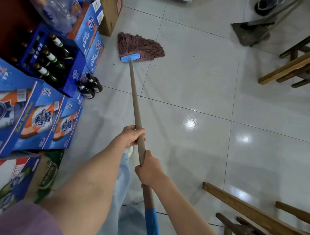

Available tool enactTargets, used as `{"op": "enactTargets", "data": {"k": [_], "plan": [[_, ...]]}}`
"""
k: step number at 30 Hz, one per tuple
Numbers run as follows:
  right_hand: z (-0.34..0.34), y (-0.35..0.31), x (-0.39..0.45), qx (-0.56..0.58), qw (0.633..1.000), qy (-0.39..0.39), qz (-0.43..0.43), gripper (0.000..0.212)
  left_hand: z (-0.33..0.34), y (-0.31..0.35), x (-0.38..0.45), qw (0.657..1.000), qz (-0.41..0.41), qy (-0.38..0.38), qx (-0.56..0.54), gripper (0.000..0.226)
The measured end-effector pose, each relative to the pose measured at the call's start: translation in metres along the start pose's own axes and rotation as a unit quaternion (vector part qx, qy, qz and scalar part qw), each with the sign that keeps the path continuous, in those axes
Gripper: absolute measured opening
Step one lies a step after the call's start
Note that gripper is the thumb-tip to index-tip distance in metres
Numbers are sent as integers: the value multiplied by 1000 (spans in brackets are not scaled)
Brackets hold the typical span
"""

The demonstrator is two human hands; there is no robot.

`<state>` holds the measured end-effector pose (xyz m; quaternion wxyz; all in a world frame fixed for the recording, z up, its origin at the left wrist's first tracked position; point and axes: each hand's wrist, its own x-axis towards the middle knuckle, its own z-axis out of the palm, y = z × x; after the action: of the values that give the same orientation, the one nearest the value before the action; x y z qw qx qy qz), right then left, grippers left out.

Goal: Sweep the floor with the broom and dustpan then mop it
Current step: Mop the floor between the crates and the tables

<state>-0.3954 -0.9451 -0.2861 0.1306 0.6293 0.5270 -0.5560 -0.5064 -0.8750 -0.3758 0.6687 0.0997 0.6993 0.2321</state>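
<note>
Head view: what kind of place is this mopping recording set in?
Probably a small eatery or drinks shop. Stacked blue beer cartons and a blue crate of green bottles line the left side, wooden benches stand on the right, and the tiled floor is being mopped with a string mop.

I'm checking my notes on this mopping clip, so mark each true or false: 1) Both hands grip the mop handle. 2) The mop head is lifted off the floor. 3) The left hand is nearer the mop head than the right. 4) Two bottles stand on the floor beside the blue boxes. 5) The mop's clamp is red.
1) True: the left hand and right hand both grip the handle.
2) False: the mop head lies spread on the floor.
3) True.
4) True: the bottles stand by the boxes.
5) False: the clamp is blue.
</note>
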Motion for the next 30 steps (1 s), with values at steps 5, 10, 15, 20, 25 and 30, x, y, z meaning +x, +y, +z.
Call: {"op": "enactTargets", "data": {"k": [5,10,15,20,25,30], "plan": [[32,51,-39,-15,1000,8,15,19,17,-61,-30,1000,-15,13,-17,3],[50,64,-50,6,999,23,34,23,19,-79,-39,1000,-10,25,4,6],[43,52,-35,11,999,23,28,18,12,-61,-27,999,-8,41,32,8],[34,38,-15,4,999,32,27,20,6,-40,-10,998,-7,46,43,6],[16,4,13,20,999,21,35,22,-8,-2,15,997,-2,57,52,3],[-3,-35,40,36,998,-3,44,18,-23,43,28,996,-12,69,61,9]]}}
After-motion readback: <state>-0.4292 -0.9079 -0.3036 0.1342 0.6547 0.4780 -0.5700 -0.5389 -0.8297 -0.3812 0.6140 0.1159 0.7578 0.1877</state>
